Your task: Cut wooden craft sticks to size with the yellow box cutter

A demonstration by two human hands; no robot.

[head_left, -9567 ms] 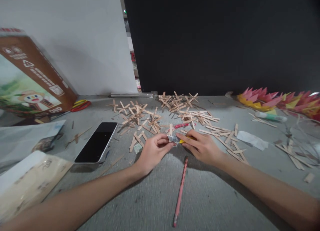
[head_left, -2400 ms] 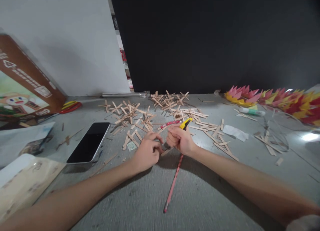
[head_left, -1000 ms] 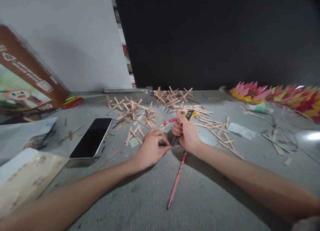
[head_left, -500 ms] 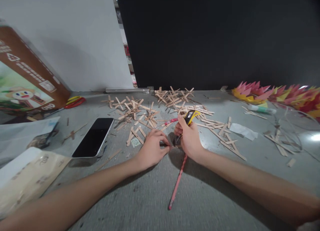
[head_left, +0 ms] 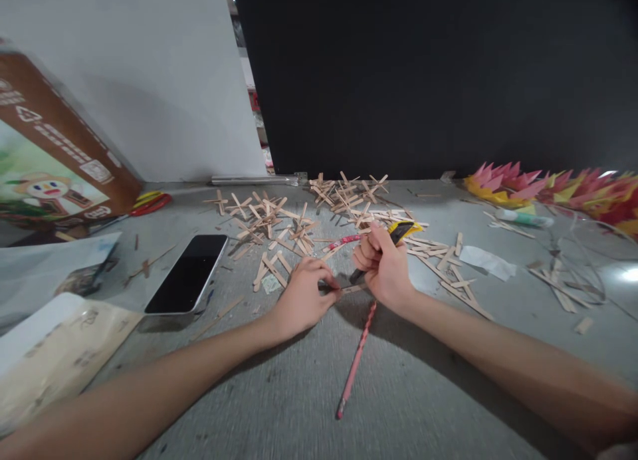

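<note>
Near the middle of the grey table, my left hand pinches one end of a thin wooden stick that lies flat on the surface. My right hand is wrapped round a yellow and black utility knife, its blade end slanting down toward the stick. Whether the blade touches the wood I cannot tell. A pink pencil lies below my right hand, eraser end toward me and its other end hidden. Beyond my hands are loose piles of wooden sticks, and a red-wrapped item lies among them.
A smartphone lies left, near a beige packet and a brown printed box. Scissors rest by the box. To the right are a paper scrap, a glue tube and pink-yellow folded paper. A black panel stands behind.
My right hand has moved slightly right with the utility knife, which leans over more. More of the stick shows between my hands. The left hand keeps its pinch in place.
</note>
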